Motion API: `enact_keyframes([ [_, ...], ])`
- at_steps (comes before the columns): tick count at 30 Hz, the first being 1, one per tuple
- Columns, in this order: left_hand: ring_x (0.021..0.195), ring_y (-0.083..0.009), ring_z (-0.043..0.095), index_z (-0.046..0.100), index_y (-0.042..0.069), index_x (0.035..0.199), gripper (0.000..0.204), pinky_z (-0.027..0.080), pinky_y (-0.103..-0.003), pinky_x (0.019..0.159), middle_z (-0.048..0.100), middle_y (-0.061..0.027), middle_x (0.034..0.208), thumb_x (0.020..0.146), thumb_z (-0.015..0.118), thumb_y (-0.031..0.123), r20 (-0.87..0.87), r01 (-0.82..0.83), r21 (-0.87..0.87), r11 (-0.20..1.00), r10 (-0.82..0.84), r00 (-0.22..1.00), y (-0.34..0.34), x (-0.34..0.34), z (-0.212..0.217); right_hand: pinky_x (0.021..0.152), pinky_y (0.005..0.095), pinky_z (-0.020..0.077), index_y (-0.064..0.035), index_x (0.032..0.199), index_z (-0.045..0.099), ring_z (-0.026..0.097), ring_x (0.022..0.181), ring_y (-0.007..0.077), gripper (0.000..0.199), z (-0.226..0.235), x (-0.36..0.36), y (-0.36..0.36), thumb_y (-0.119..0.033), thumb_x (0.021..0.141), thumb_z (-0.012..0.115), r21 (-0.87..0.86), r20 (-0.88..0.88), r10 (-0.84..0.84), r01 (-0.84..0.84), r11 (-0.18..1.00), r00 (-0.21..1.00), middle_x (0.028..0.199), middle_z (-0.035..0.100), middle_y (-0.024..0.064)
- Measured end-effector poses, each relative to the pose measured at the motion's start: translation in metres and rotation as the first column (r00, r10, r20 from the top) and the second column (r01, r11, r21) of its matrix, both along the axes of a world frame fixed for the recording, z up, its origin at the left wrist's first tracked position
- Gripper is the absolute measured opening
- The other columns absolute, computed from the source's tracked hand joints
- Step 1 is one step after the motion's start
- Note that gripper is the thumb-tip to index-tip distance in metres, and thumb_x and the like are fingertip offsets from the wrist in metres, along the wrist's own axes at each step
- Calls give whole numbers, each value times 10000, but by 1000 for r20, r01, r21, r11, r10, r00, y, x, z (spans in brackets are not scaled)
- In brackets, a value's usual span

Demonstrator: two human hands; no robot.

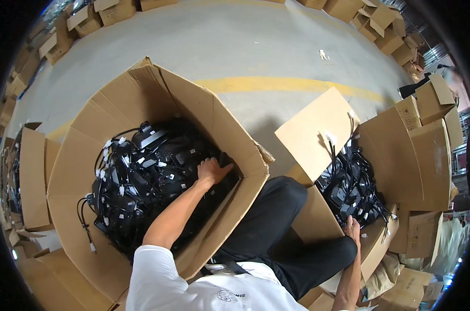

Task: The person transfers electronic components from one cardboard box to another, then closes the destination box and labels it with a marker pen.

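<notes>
Inside the large cardboard box (95, 122) on the left, many black plastic parts (141, 160) with cables and white connectors lie heaped. My left hand (212, 171) reaches in at the heap's right side. Its fingers bend over a black part by the box wall, with the thumb out to the right; the fingertips are partly hidden. A smaller open box (318, 215) on the right holds black cabled units (351, 184). At its near edge is my right hand (352, 229), its fingers up against the units. What it grips, if anything, is hidden.
My bent legs in black trousers (266, 223) lie between the two boxes. A raised flap (318, 127) stands on the right box. Stacked cartons (426, 150) stand at the right, with a person (452, 80) behind. More boxes line the far floor (245, 46) and left side.
</notes>
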State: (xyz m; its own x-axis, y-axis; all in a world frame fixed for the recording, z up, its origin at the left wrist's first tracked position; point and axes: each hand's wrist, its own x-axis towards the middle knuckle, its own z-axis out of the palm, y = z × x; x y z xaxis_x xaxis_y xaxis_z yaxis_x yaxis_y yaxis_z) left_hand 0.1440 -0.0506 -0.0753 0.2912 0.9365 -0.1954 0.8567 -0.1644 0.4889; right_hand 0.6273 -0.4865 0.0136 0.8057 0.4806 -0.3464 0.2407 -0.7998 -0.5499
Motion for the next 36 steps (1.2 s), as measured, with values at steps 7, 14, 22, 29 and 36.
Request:
enact_keyframes([
  [7,1242,-362,554,725,17,1099,727,388,-507,1063,696,-218,1136,804,600,669,-172,291,-185,939,-322,931,8,-7,-7,517,333,484,25,907,603,613,584,166,533,11,-7,1,-465,1048,447,-63,41,37,-34,997,999,680,574,67],
  [14,1083,-415,652,715,44,1139,430,514,-445,958,693,-244,1137,799,745,305,234,1,-190,982,44,971,9,-51,23,540,331,506,33,946,612,635,608,176,525,11,-11,-4,-452,1052,442,-18,-24,-33,33,999,999,703,582,77],
  [22,958,-220,605,619,21,1218,423,478,-358,824,657,-89,1114,859,688,233,389,-126,-614,779,438,810,44,-80,-14,732,503,489,13,981,616,638,823,432,333,4,2,-5,-271,1005,444,-244,234,394,-339,909,889,875,658,251],
  [29,1085,-275,643,643,1,1253,515,506,-387,943,684,-156,1205,772,806,88,400,-153,-445,883,348,848,51,-109,-64,875,496,497,55,950,695,673,961,430,650,5,-26,34,-546,995,450,-78,112,117,-109,991,987,942,694,290],
  [36,1094,-325,617,570,-146,1260,524,521,-435,892,623,-259,1253,961,629,280,204,61,-522,851,55,977,24,-71,-9,910,495,496,83,1004,691,657,1014,450,677,12,-23,1,-560,977,479,-103,113,60,-49,994,992,1020,678,327],
])
